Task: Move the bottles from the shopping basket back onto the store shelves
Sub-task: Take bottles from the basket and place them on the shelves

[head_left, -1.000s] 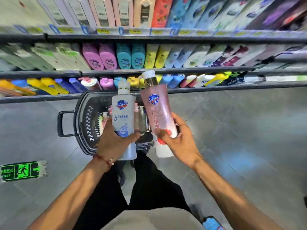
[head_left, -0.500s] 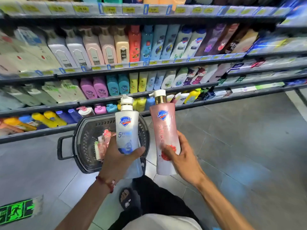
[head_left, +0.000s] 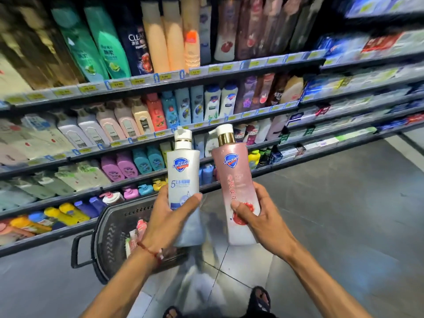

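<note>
- The left hand (head_left: pixel 165 221) holds a white bottle (head_left: pixel 182 175). The fingers go round the back of it, and the thumb lies across the front, low on the label.
- The white bottle stands almost straight up. It has a white pump top and a blue badge on the front.
- The right hand (head_left: pixel 259 216) holds a pink bottle (head_left: pixel 236 180). The thumb presses on the front, near a red picture, and the fingers curl round the right side.
- The pink bottle has a gold ring under its white pump top. It has the same blue badge.
- The two bottles are side by side, close but not touching. Both are up in the air, in front of the shelves (head_left: pixel 206 72).
- A dark basket (head_left: pixel 110 237) sits on the floor (head_left: pixel 332 203), under the left hand and just beside the lowest shelf. A black handle (head_left: pixel 76 251) sticks out on its left side.
- Some pink and white things (head_left: pixel 135 235) lie in the basket. They are too blurry to tell what they are.
- The shelves are full of bottles in rows: green, orange, pink, blue, purple and yellow. Small yellow price tags run along the shelf edges.
- The floor is made of grey tiles. A foot in a dark sandal (head_left: pixel 260 299) shows at the bottom.
- A red string (head_left: pixel 149 250) is tied round the left wrist.
</note>
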`<state>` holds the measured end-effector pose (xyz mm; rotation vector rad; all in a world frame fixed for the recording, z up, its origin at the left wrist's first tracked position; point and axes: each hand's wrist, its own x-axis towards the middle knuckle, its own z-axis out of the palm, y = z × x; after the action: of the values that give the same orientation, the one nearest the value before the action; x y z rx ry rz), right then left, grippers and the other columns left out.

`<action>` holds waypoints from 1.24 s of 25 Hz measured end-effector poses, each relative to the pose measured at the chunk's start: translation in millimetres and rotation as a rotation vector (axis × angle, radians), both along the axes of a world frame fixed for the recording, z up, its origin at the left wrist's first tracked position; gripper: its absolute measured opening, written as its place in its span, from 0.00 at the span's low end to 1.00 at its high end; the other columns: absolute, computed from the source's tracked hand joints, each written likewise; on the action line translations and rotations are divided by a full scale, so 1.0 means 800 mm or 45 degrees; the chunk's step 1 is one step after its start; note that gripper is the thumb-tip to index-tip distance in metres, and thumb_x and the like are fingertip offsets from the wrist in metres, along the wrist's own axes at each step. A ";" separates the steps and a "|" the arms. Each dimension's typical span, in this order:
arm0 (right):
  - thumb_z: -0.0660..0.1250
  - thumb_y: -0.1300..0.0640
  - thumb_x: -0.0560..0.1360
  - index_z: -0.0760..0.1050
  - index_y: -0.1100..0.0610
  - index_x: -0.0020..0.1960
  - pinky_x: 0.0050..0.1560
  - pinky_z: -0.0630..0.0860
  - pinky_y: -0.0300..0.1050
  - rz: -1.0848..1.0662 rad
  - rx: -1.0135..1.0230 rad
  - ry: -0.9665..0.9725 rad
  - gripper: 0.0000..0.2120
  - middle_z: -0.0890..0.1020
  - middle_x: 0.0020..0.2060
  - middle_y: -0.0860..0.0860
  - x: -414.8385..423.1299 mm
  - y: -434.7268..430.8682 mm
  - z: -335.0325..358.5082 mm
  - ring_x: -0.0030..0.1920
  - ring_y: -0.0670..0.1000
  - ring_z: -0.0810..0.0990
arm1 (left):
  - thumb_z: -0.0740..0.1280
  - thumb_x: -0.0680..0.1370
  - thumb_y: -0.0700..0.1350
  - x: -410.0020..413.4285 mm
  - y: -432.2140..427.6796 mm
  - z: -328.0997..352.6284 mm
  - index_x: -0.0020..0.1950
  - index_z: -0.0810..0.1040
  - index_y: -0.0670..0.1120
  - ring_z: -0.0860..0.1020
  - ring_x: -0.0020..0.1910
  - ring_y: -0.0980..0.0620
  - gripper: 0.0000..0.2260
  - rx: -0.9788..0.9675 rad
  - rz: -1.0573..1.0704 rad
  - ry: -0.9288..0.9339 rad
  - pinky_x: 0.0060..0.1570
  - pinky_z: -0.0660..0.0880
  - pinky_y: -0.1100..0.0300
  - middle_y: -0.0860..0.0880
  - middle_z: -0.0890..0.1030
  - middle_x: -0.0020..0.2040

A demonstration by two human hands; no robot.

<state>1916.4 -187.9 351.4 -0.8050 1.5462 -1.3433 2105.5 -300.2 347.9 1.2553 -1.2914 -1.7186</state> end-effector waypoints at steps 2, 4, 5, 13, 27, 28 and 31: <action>0.71 0.62 0.80 0.69 0.52 0.72 0.47 0.82 0.40 0.027 -0.041 0.006 0.23 0.82 0.54 0.54 -0.046 0.004 0.010 0.45 0.44 0.83 | 0.81 0.69 0.48 -0.043 0.005 0.017 0.61 0.76 0.47 0.84 0.43 0.52 0.24 -0.030 0.013 0.014 0.46 0.81 0.53 0.47 0.86 0.50; 0.71 0.61 0.80 0.69 0.51 0.71 0.49 0.82 0.41 0.058 -0.086 0.047 0.23 0.83 0.54 0.52 -0.102 0.009 0.019 0.48 0.46 0.84 | 0.81 0.66 0.50 -0.093 0.013 0.030 0.60 0.77 0.45 0.83 0.40 0.54 0.27 -0.041 0.063 0.058 0.42 0.79 0.57 0.48 0.87 0.49; 0.72 0.60 0.79 0.69 0.50 0.70 0.50 0.82 0.43 0.078 -0.101 0.072 0.22 0.84 0.53 0.49 -0.129 0.012 0.023 0.49 0.47 0.84 | 0.80 0.64 0.52 -0.117 0.017 0.036 0.60 0.78 0.45 0.83 0.39 0.54 0.28 -0.044 0.076 0.078 0.40 0.78 0.58 0.49 0.87 0.47; 0.73 0.60 0.78 0.69 0.52 0.71 0.52 0.81 0.42 0.117 -0.166 0.128 0.24 0.85 0.52 0.44 -0.294 -0.016 0.038 0.50 0.45 0.85 | 0.81 0.65 0.49 -0.259 -0.004 0.076 0.58 0.77 0.45 0.82 0.36 0.58 0.26 -0.143 0.117 0.116 0.34 0.78 0.65 0.53 0.85 0.42; 0.73 0.53 0.72 0.67 0.54 0.73 0.55 0.77 0.35 0.192 -0.342 0.303 0.32 0.83 0.55 0.40 -0.429 -0.264 0.052 0.53 0.43 0.82 | 0.80 0.65 0.57 -0.374 -0.252 0.069 0.56 0.77 0.53 0.83 0.49 0.55 0.24 -0.647 0.325 -0.034 0.48 0.82 0.57 0.55 0.84 0.51; 0.73 0.53 0.73 0.67 0.54 0.74 0.56 0.77 0.35 0.200 -0.352 0.294 0.32 0.83 0.57 0.40 -0.432 -0.281 0.054 0.55 0.43 0.82 | 0.81 0.65 0.58 -0.378 -0.270 0.067 0.56 0.77 0.55 0.83 0.51 0.53 0.24 -0.687 0.365 -0.060 0.50 0.82 0.53 0.53 0.84 0.53; 0.73 0.54 0.74 0.68 0.54 0.74 0.55 0.78 0.35 0.213 -0.380 0.282 0.30 0.84 0.58 0.40 -0.439 -0.327 0.064 0.56 0.42 0.83 | 0.80 0.65 0.62 -0.389 -0.313 0.066 0.55 0.80 0.57 0.82 0.52 0.51 0.22 -0.806 0.505 -0.151 0.54 0.80 0.49 0.46 0.81 0.54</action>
<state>1564.8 -449.4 402.5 -1.2772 1.4238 -1.4151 1794.5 -550.9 400.8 1.1344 -1.3878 -0.8694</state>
